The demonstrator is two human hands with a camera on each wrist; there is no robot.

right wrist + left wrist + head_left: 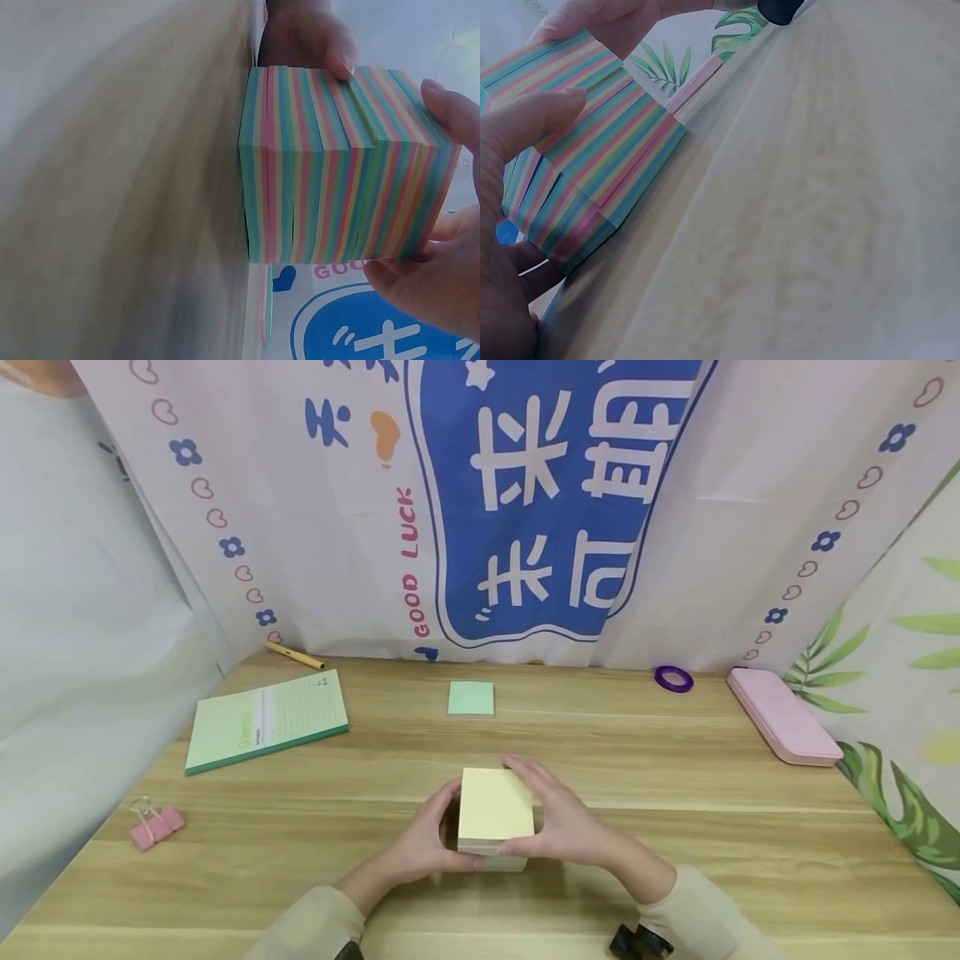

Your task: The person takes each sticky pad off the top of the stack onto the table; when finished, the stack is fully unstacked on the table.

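Observation:
A tall stack of sticky-note pads (495, 806) stands on the wooden table in front of me, its top sheet pale yellow. Pink, yellow, green and blue layers stripe its sides, as the right wrist view shows, and some layers jut out unevenly. My left hand (423, 843) grips the stack's left side, low down, thumb on the near face. Higher up on the right, my right hand (566, 822) holds the top part, with the thumb at the near face and fingers reaching round the far right corner. The left wrist view also shows the striped stack (607, 142) between both hands.
Beyond the stack lies a thin green sticky-note pad (471, 697). On the left are a green notebook (266, 722), a yellow pen (295, 654) and a pink binder clip (157, 828). A purple ring-shaped roll (673, 688) and a pink case (785, 717) lie back right.

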